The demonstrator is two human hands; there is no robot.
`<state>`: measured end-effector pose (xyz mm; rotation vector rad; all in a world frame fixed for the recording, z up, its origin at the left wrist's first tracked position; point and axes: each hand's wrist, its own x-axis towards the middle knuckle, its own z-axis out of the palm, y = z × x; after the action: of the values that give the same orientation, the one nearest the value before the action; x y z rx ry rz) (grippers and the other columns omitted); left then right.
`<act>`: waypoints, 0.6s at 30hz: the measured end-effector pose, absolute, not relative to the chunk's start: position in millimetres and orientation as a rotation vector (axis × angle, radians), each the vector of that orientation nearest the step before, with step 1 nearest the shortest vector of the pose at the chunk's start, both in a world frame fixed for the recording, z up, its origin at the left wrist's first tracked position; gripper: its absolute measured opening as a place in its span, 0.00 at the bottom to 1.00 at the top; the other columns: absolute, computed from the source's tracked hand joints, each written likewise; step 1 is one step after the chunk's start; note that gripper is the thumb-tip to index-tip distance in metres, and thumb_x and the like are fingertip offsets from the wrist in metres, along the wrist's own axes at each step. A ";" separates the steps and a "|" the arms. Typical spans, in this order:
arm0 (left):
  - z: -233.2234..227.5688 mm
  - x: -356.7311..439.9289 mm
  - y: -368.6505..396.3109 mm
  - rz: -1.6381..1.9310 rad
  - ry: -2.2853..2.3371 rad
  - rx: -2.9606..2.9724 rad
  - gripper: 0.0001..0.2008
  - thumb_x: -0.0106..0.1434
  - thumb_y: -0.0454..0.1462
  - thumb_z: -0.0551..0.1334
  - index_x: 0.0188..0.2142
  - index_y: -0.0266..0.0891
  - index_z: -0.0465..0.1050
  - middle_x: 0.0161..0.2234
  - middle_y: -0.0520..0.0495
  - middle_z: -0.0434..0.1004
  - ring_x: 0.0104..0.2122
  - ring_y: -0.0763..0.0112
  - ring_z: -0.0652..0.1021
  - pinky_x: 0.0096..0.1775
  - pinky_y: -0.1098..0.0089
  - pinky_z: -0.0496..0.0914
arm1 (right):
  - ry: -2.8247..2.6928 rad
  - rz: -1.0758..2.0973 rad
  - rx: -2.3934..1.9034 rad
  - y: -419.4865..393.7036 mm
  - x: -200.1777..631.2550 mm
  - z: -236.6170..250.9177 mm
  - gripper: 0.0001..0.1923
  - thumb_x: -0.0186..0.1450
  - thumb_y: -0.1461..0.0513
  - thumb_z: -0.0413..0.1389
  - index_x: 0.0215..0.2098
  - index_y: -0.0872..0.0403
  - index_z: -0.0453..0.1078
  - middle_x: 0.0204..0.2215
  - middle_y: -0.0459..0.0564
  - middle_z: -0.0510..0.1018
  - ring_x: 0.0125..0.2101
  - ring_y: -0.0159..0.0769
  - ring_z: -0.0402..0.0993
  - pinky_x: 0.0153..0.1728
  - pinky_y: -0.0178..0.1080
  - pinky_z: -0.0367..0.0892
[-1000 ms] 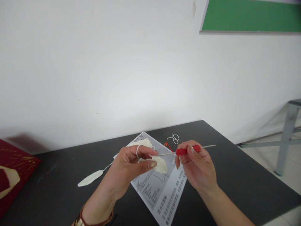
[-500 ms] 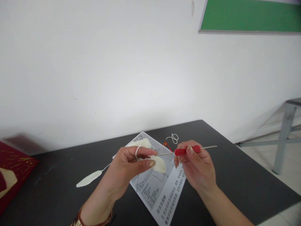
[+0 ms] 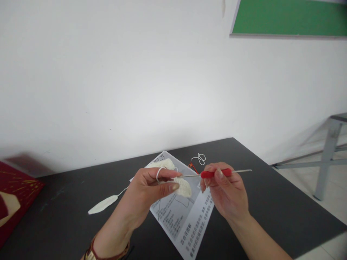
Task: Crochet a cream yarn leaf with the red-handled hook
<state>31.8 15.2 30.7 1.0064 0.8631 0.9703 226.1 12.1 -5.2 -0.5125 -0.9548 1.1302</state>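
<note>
Between thumb and fingers, my left hand (image 3: pixel 151 187) pinches a small cream crochet piece (image 3: pixel 183 187), with white yarn looped round the index finger. My right hand (image 3: pixel 227 191) is closed around the red grip of a crochet hook (image 3: pixel 207 174). The hook's metal shaft runs left to the top edge of the crochet piece, where its tip is hidden at my left fingertips. Its other metal end sticks out to the right. Behind my left hand lies a ball or bundle of cream yarn (image 3: pixel 166 164), partly covered.
Under my hands a printed sheet (image 3: pixel 187 231) lies on the black table (image 3: pixel 271 209). A finished-looking cream leaf-shaped piece (image 3: pixel 103 205) rests at left, near a red box or bag (image 3: pixel 21 198). Beyond the sheet are a white yarn scrap (image 3: pixel 201 159) and a small orange-red item (image 3: pixel 193 167).
The hook's angle has shifted very slightly, its right end a touch lower. Both hands keep their grips in nearly the same place.
</note>
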 end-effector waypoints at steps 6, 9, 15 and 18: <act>30.8 32.4 15.1 0.961 0.853 0.991 0.09 0.49 0.33 0.73 0.32 0.40 0.83 0.29 0.49 0.84 0.29 0.72 0.80 0.35 0.74 0.71 | -0.961 1.132 -0.520 11.6 225.0 -4.2 0.06 0.60 0.59 0.62 0.31 0.53 0.78 0.21 0.46 0.78 0.18 0.31 0.70 0.19 0.34 0.67; 31.3 32.3 15.2 0.968 0.859 0.991 0.09 0.49 0.33 0.73 0.33 0.40 0.83 0.29 0.49 0.84 0.29 0.73 0.80 0.35 0.75 0.71 | -0.962 1.124 -0.520 11.7 225.3 -5.0 0.06 0.61 0.59 0.62 0.31 0.53 0.78 0.21 0.46 0.78 0.18 0.31 0.70 0.19 0.34 0.67; 32.6 32.4 14.9 0.966 0.860 0.983 0.09 0.49 0.33 0.73 0.33 0.40 0.83 0.29 0.48 0.84 0.29 0.73 0.80 0.35 0.75 0.71 | -0.942 1.158 -0.505 12.0 226.0 -6.8 0.06 0.62 0.59 0.61 0.31 0.53 0.77 0.22 0.46 0.78 0.19 0.30 0.70 0.19 0.34 0.67; 32.5 32.3 14.4 0.961 0.846 0.981 0.09 0.49 0.33 0.73 0.33 0.41 0.83 0.29 0.49 0.84 0.29 0.73 0.80 0.35 0.75 0.71 | -0.931 1.178 -0.499 12.1 226.7 -7.1 0.06 0.62 0.59 0.61 0.31 0.53 0.77 0.23 0.46 0.78 0.19 0.29 0.70 0.20 0.33 0.67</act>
<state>32.3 14.4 32.5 0.9810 0.8458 0.9610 226.7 12.1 -7.1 -0.4992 -0.9311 1.1781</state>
